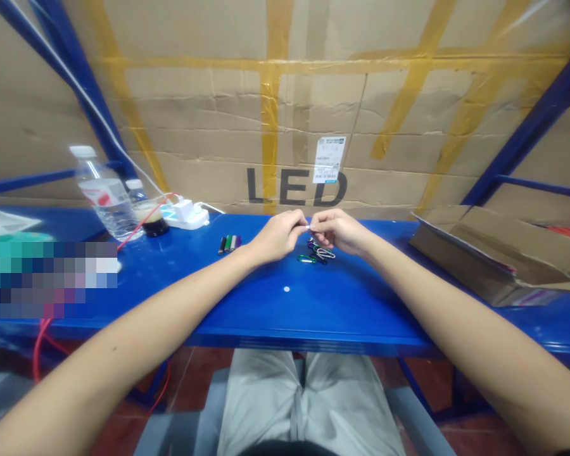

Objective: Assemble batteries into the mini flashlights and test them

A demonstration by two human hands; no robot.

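My left hand (281, 234) and my right hand (339, 231) meet over the blue table, fingertips pinched together. Between them shows a small whitish thing (308, 227), mostly hidden by the fingers, so its kind does not show. Just below my right hand lie several small carabiners (323, 253) in a loose pile, with a green carabiner (306, 259) at its left side. To the left of my left hand, several short coloured cylinders (230, 244), black, green, silver and purple, are lined up side by side. A small white round spot (286, 289) is nearer the front edge.
On the left stand a clear water bottle (107, 196), a small bottle of dark liquid (147, 212) and a white power strip (186, 215) with cables. An open cardboard box (479, 266) sits at the right. A large taped carton (209, 126) rises behind the blue table (247, 310).
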